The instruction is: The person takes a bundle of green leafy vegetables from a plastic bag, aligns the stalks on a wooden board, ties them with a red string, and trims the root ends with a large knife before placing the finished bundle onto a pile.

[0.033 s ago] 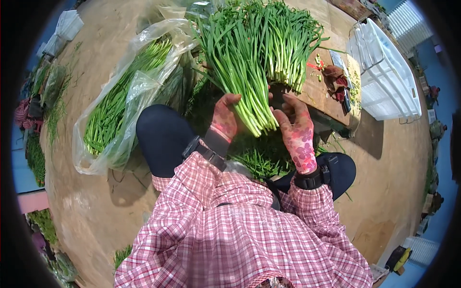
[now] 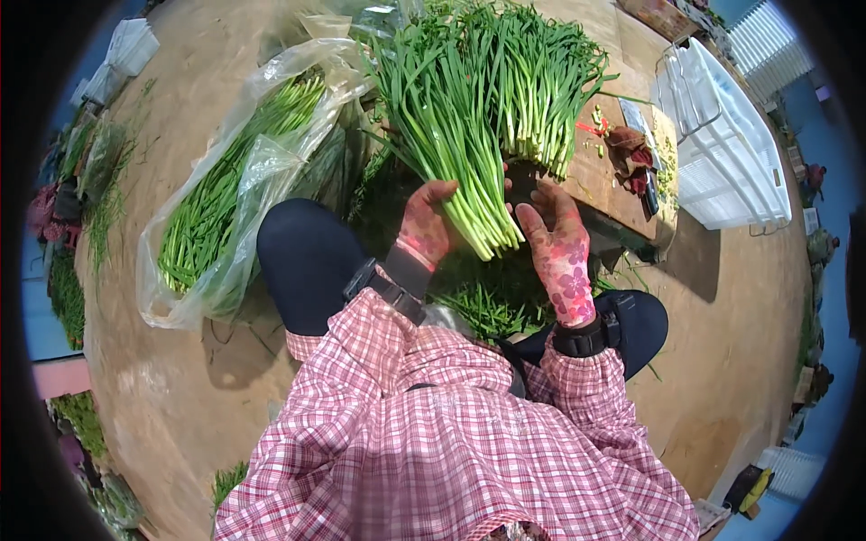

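A thick bunch of garlic chives (image 2: pixel 460 171) lies with its pale stem ends toward me and its dark green leaves pointing away. My left hand (image 2: pixel 426 225), in a floral pink glove with bare fingertips, grips its left side; the thumb rests on the stems and the other fingers are hidden beneath. To the right of the stem ends is my right hand (image 2: pixel 557 248), gloved alike, its thumb and fingers apart and nothing held. Beyond it, a second pile of garlic chives (image 2: pixel 541 117) rests on a low wooden board (image 2: pixel 600 194).
Left of my knee, a clear plastic bag (image 2: pixel 171 311) holds more greens. On the board at right lie a dark red cloth (image 2: pixel 631 153) and a knife (image 2: pixel 651 191). White plastic crates (image 2: pixel 731 171) stand farther right. Loose green leaves (image 2: pixel 492 311) lie between my legs.
My left hand and the bunch have shifted very slightly toward me. My right hand stays nearly where it was.
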Tool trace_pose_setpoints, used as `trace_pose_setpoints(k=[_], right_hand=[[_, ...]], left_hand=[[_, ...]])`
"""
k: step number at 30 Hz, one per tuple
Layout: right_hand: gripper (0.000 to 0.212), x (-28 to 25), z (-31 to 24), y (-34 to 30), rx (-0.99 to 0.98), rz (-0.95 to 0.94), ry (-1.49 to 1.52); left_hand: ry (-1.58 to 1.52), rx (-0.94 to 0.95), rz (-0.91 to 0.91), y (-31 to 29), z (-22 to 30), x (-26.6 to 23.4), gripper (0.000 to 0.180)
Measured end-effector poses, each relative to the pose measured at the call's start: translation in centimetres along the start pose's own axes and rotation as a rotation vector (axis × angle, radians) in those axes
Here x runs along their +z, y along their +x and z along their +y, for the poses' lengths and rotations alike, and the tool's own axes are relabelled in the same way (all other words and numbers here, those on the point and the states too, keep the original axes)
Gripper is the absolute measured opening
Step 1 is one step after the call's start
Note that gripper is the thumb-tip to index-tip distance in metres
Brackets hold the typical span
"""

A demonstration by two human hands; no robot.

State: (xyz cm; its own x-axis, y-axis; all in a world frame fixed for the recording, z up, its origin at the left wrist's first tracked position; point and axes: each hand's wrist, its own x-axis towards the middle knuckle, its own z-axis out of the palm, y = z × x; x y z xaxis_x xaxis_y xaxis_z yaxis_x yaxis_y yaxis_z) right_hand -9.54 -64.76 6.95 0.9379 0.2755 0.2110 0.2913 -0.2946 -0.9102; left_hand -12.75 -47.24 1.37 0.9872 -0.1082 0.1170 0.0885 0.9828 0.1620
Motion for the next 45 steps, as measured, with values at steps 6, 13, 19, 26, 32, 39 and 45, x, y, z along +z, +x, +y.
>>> trace_pose_setpoints(k=[6, 13, 19, 26, 32, 39, 45], right_hand=[[0.050, 2.6, 0.2, 0.5, 0.328, -0.513, 0.054], [0.045, 0.7, -1.1, -1.2, 0.341, -0.741, 0.029], [0.060, -1.5, -0.1, -0.2, 0.350, -0.468, -0.088], [0.043, 3.2, 0.2, -2.0, 0.361, -0.658, 0.094], [0.028, 2.0, 0.3, -2.8, 0.331, -0.651, 0.159], [0.047, 2.6, -0.6, -3.8, 0.121, -0.443, -0.174], [0.053, 1.9, -5.6, -1.4, -0.069, -0.278, -0.071]], left_hand=[[0.560, 0.018, 0.172, -0.6, -0.6, 0.1, 0.049], [0.492, 0.086, 0.260, -1.3, -0.9, 1.0, 0.049], [0.564, 0.177, 0.431, -1.5, -2.1, 0.3, 0.038], [0.689, 0.226, 0.493, -2.9, -3.4, -0.2, 0.038], [0.316, 0.112, 0.234, -3.2, -1.9, 0.1, 0.052], [0.637, 0.384, 0.285, -2.8, -2.4, 4.6, 0.045], [0.611, 0.178, -0.013, 1.2, 3.9, 10.8, 0.059]])
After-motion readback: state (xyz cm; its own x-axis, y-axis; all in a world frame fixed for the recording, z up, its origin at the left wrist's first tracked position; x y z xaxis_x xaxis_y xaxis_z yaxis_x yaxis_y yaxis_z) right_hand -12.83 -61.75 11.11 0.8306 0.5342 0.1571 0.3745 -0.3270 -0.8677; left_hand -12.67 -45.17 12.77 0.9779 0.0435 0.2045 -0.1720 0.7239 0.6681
